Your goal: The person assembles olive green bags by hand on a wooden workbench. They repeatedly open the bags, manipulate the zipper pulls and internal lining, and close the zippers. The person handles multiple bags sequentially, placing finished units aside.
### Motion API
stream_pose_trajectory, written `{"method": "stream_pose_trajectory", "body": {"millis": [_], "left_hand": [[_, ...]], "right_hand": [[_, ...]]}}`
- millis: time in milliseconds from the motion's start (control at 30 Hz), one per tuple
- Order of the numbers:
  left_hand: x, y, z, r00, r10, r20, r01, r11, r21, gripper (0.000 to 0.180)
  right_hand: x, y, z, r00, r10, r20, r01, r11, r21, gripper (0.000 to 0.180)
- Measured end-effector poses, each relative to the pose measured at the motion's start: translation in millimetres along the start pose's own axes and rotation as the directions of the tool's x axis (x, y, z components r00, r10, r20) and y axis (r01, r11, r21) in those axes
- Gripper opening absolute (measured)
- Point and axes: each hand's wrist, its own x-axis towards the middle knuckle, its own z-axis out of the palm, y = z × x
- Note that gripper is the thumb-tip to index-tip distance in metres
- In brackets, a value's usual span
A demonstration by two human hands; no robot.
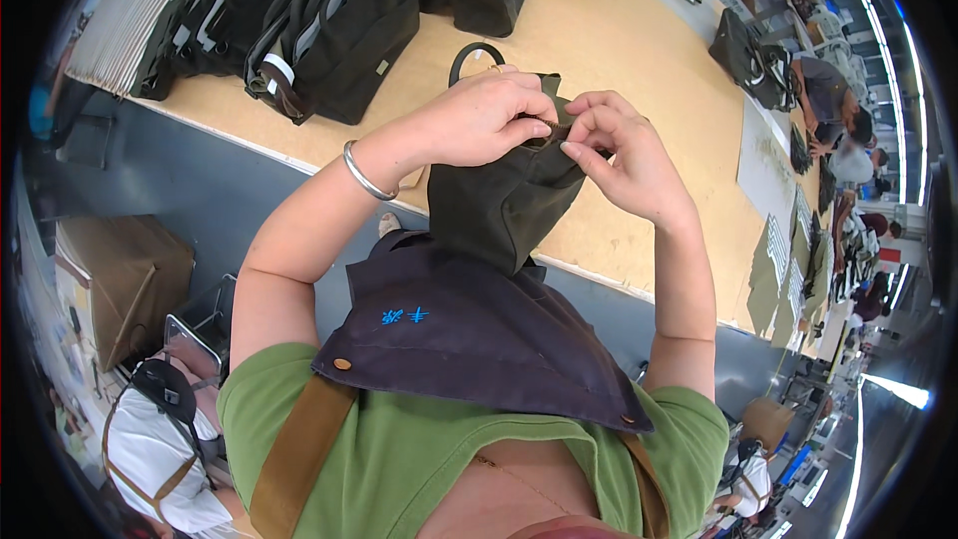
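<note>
A dark olive fabric bag (481, 208) stands at the near edge of the table, close against my apron. Its black loop handle (471, 58) rises behind my left wrist. My left hand (487, 120) is closed on the bag's top edge, thumb and forefinger pinched together at the opening. From the other side, my right hand (633, 158) pinches the same rim near its right corner, the other fingers curled above. Between the fingertips a brownish strip shows along the opening, perhaps a zipper; it is too small to be sure. The bag's inside is hidden.
Several similar dark bags (364, 52) crowd the far left of the tan table (649, 70). Another bag (743, 52) sits at the far right, near a seated person (833, 100). Olive fabric pieces (773, 265) lie along the right edge. A brown box (150, 269) stands on the left floor.
</note>
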Motion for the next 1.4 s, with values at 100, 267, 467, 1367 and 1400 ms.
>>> {"method": "stream_pose_trajectory", "body": {"millis": [100,267,467,1367,1400], "left_hand": [[4.0,5.5,-2.4,0.999,0.031,0.017,-0.032,0.997,0.075,0.014],[5.6,12.4,-3.8,0.996,0.085,0.01,-0.085,0.978,0.191,0.013],[5.0,11.8,-2.3,0.989,0.145,-0.002,-0.141,0.964,0.226,0.01],[-25.5,13.4,55.4,0.919,-0.057,-0.39,0.048,0.998,-0.033,0.014],[-25.5,14.8,55.0,0.915,-0.072,-0.397,0.063,0.997,-0.033,0.013]], "right_hand": [[-3.2,-0.2,1.5,0.999,-0.028,-0.03,0.027,0.999,-0.043,0.01],[-8.3,0.9,6.0,0.994,-0.086,-0.065,0.079,0.992,-0.101,0.012],[-6.1,4.2,7.7,0.992,-0.104,-0.069,0.094,0.988,-0.124,0.012],[31.6,6.8,-22.3,0.901,0.299,0.313,-0.326,0.945,0.036,0.013],[30.2,10.1,-22.3,0.915,0.275,0.294,-0.299,0.953,0.039,0.013]]}}
